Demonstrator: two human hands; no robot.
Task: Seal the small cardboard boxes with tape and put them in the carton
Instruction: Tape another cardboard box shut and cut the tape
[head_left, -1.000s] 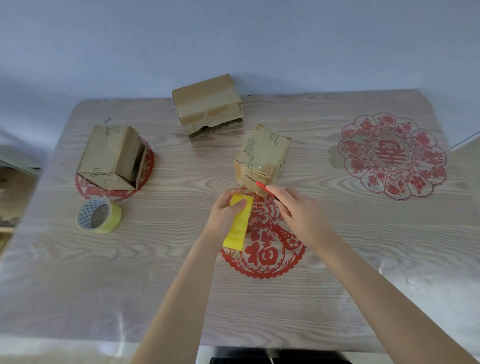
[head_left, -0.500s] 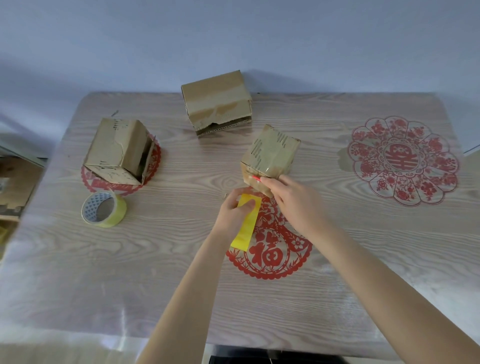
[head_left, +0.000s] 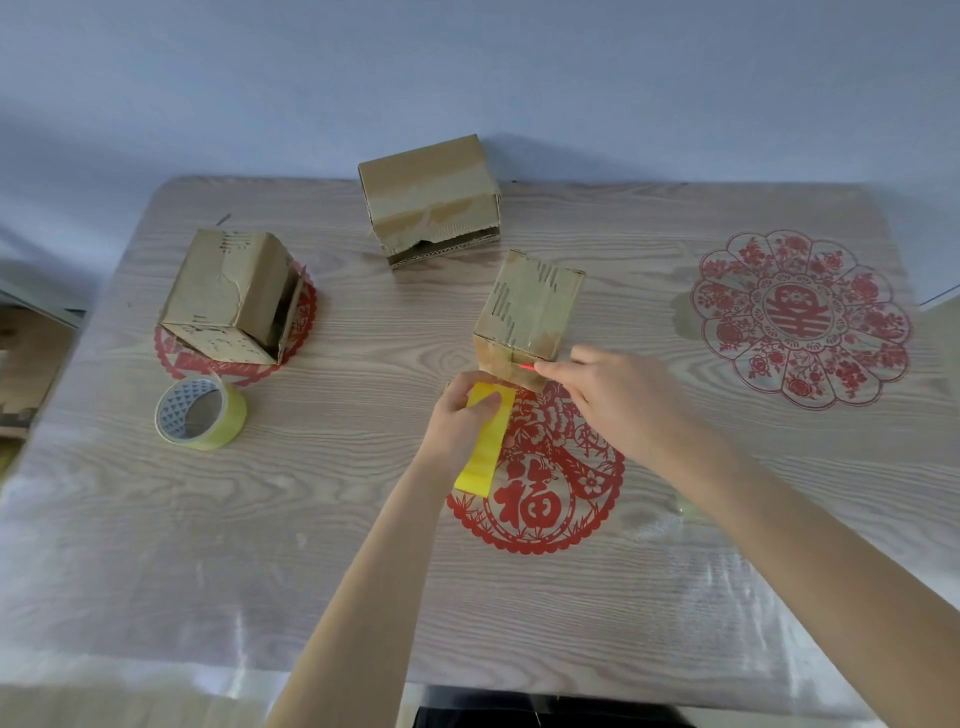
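my left hand (head_left: 460, 415) pinches a yellow strip (head_left: 485, 447) just below the small box (head_left: 535, 306). my right hand (head_left: 618, 400) pinches a thin red tool (head_left: 525, 367), tip on the box's near face. nothing steadies the box, so i reckon a push could tip it and crease the strip. no carton in view.

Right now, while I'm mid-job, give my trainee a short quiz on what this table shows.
1. True or false: the right hand holds a small red thing at the nearest box.
2. How many small cardboard boxes are on the table?
3. The left hand holds: A scissors, B a yellow strip, C a marker.
Key: 1 true; 2 three; 3 B.
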